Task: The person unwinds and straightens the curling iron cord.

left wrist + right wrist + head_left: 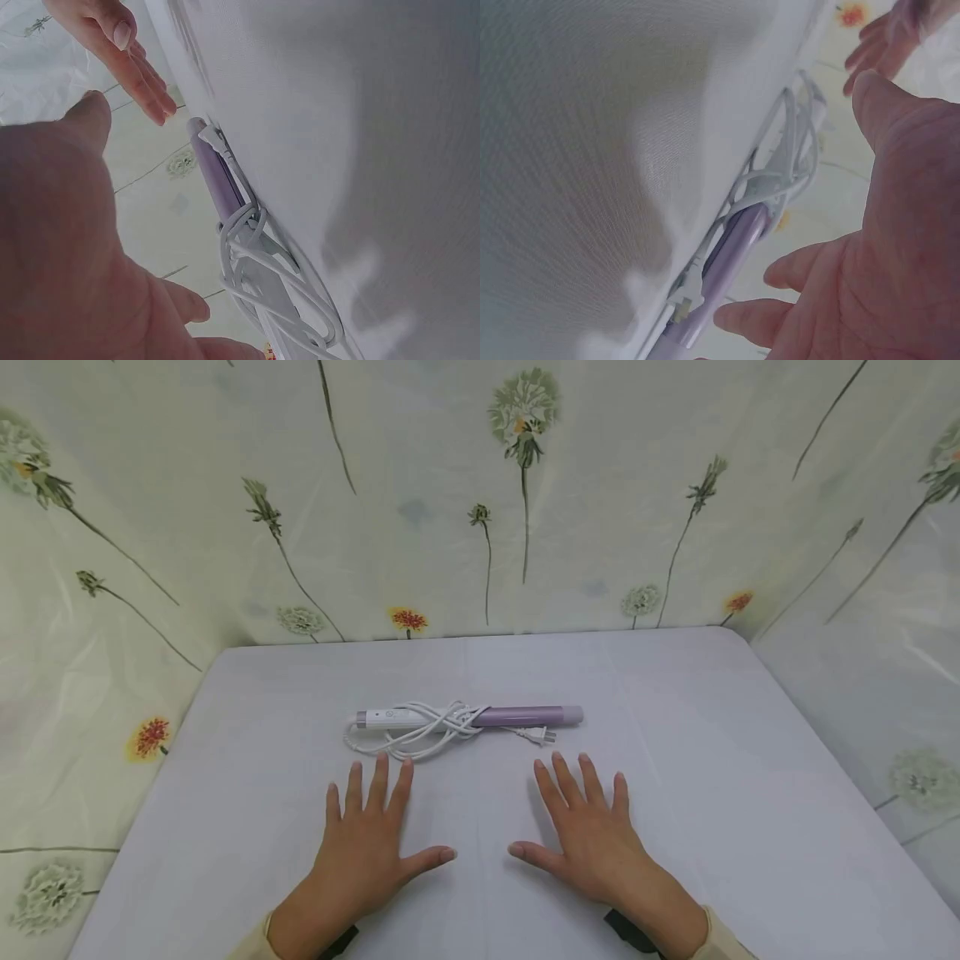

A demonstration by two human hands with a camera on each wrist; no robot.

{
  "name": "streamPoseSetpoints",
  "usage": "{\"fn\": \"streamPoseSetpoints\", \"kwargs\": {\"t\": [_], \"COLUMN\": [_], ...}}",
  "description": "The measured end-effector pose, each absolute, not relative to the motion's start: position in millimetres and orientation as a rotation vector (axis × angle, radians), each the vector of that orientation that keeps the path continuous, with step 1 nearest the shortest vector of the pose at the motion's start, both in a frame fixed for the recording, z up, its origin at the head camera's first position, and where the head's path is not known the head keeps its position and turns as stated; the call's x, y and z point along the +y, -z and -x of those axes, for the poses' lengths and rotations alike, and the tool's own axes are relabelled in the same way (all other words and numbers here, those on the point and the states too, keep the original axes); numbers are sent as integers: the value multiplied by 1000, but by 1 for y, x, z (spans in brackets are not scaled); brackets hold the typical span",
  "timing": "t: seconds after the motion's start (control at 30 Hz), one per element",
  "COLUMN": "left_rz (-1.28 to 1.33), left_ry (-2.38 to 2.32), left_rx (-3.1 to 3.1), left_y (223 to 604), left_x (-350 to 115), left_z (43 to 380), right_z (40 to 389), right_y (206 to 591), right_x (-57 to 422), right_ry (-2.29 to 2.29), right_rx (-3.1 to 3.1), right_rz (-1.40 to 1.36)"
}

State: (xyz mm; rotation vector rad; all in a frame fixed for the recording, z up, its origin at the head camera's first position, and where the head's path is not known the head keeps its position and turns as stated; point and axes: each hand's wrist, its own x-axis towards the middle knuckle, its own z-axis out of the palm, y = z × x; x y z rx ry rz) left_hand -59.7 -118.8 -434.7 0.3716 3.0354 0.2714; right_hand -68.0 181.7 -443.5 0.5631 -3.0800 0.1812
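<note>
Centrally, a curling iron (pixel 510 717) lies crosswise on the white-covered table (pixel 712 760), its white handle (pixel 386 719) toward my left and its purple barrel (pixel 536 717) toward my right. White cord (pixel 452 719) is looped around the middle of the iron, some coils lying on the side nearer me; the two-pronged plug (pixel 540 737) lies just beside the barrel, near its pale tip (pixel 573 715). Nearer to me, my left hand (pixel 363 852) and my right hand (pixel 596 843) are both palm down, fingers spread and gripping nothing, thumbs pointing inward. My left fingertips are near the cord, my right ones near the plug. Pale sleeves (pixel 722 937) cover my forearms. Beyond the table stands a flower-printed backdrop (pixel 412 560).
</note>
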Motion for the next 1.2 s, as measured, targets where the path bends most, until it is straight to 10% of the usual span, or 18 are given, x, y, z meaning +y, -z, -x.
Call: {"fn": "streamPoseSetpoints", "kwargs": {"t": [1.2], "left_rz": [-657], "left_ry": [-224], "left_rx": [2956], "left_y": [439], "left_x": [-123], "left_z": [199], "right_z": [105], "right_y": [419], "right_x": [188], "right_ry": [-141], "right_rx": [-3020], "right_rz": [-572]}}
